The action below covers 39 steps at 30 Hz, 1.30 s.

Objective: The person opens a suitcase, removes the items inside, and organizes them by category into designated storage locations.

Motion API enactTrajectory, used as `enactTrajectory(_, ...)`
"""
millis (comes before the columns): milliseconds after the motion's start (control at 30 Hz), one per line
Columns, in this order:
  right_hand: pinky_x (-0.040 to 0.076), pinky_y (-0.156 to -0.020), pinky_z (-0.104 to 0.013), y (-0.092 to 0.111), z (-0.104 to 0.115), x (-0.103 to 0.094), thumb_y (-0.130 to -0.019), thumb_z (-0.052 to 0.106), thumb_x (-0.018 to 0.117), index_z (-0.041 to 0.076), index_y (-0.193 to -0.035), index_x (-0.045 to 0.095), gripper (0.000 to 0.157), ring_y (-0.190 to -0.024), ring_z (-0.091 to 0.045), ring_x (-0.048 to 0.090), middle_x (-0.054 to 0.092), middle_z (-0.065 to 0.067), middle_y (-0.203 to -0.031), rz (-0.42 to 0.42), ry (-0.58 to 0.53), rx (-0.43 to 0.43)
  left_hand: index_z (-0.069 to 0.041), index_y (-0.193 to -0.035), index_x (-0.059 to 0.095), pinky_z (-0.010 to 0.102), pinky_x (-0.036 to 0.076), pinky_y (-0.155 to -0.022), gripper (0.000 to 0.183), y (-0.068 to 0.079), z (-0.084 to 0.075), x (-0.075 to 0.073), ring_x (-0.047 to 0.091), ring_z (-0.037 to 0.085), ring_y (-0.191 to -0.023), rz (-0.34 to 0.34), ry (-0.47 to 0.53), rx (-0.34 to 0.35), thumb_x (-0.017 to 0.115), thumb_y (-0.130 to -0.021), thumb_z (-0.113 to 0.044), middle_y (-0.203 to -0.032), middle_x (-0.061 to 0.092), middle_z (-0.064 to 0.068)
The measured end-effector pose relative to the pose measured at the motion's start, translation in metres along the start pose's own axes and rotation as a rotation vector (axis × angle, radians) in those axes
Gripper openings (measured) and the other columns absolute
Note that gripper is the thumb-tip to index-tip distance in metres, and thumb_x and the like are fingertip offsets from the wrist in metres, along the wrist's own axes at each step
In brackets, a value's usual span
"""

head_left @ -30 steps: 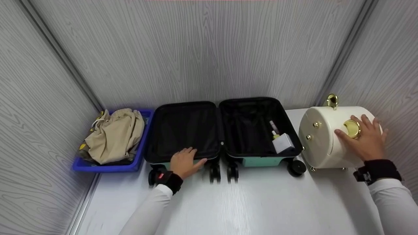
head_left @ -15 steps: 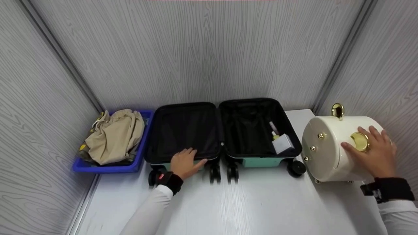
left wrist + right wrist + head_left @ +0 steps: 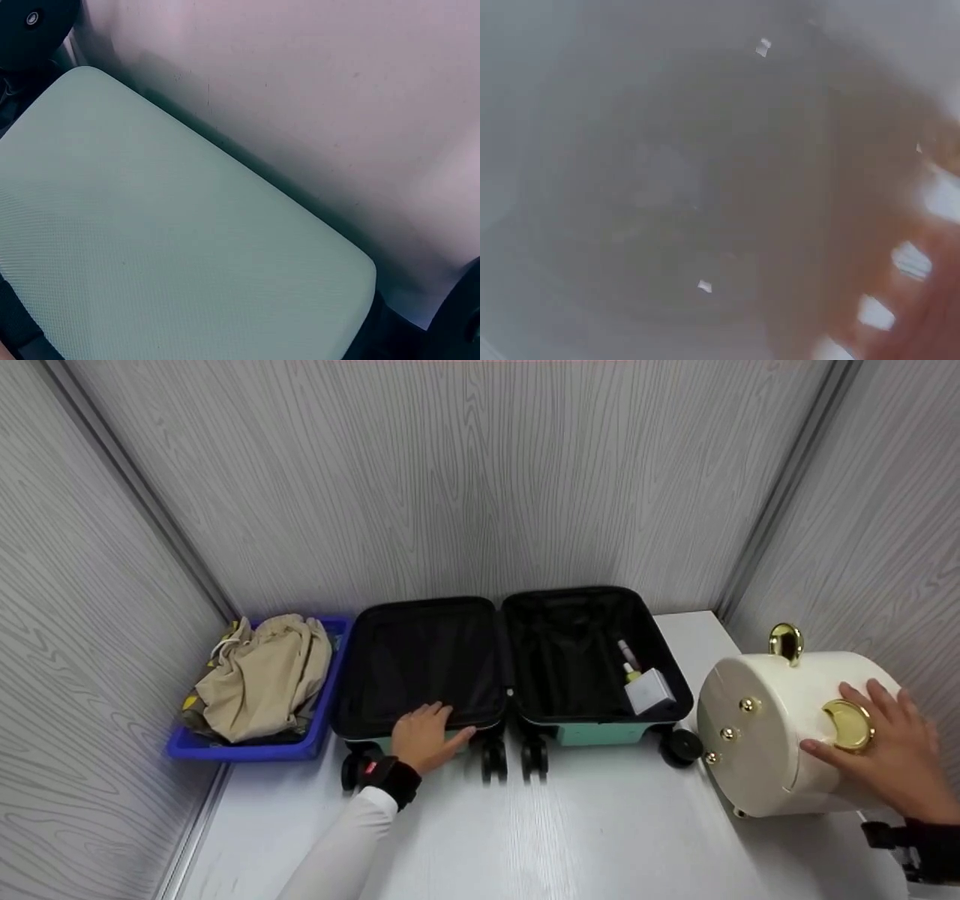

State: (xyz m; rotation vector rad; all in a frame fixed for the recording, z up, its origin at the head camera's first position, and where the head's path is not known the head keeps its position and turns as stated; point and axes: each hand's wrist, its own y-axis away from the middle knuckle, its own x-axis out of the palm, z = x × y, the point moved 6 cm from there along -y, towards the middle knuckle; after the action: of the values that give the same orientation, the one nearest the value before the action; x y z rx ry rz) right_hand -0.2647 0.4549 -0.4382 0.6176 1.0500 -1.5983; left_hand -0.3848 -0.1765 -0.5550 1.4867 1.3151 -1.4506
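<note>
An open suitcase with a black lining (image 3: 431,660) and mint-green shell (image 3: 600,733) lies in two halves. My left hand (image 3: 421,737) rests on the front rim of its left half, fingers straight; the left wrist view shows the pale green shell side (image 3: 187,225). In the right half sit a white box (image 3: 649,691), a small bottle with a yellow part (image 3: 631,672) and a slim tube (image 3: 626,651). My right hand (image 3: 892,742) lies spread over a cream rounded case (image 3: 757,750) with gold knobs, beside its gold round fitting (image 3: 851,725). The right wrist view is blurred.
A blue basket (image 3: 247,752) with a beige cloth garment (image 3: 266,679) and other items stands left of the suitcase. Grey wood-grain panels (image 3: 480,472) rise behind and at both sides. The white tabletop (image 3: 570,832) extends in front. Black wheels (image 3: 682,748) jut from the suitcase's front.
The cream case has moved toward the body and slightly right, with my right hand on it. My left hand and the suitcase have stayed in place.
</note>
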Motion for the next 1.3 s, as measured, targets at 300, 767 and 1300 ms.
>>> enactTrajectory(300, 0.019, -0.133, -0.031, -0.028, -0.009, -0.060, -0.107, 0.032, 0.068, 0.006, -0.166, 0.041, 0.070, -0.166, -0.015, 0.024, 0.031, -0.006, -0.179, -0.146, -0.114, 0.083, -0.010, -0.146, 0.068, 0.054, 0.053, -0.114, 0.075, 0.000, -0.001, -0.003, 0.064, 0.037, -0.138, -0.022, -0.012, 0.016, 0.055, -0.103, -0.071, -0.150, 0.067, 0.017)
enactTrajectory(767, 0.025, -0.108, -0.090, -0.085, -0.051, -0.019, -0.115, 0.045, 0.049, -0.011, -0.166, 0.019, 0.082, -0.139, -0.081, 0.024, 0.022, -0.055, -0.156, 0.439, 0.035, 0.119, -0.010, -0.147, 0.068, 0.055, 0.050, -0.116, 0.076, 0.000, 0.002, -0.006, 0.062, 0.038, -0.141, -0.013, 0.004, 0.001, 0.054, -0.103, -0.071, -0.151, 0.066, 0.017)
enactTrajectory(1300, 0.022, -0.113, -0.088, -0.037, -0.057, -0.019, -0.116, 0.044, 0.048, -0.005, -0.168, 0.014, 0.079, -0.143, -0.079, 0.021, 0.016, -0.053, -0.161, 0.267, -0.007, 0.196, -0.011, -0.146, 0.068, 0.055, 0.051, -0.115, 0.075, 0.002, -0.001, -0.003, 0.063, 0.037, -0.140, 0.004, -0.009, 0.000, 0.055, -0.103, -0.071, -0.151, 0.066, 0.016)
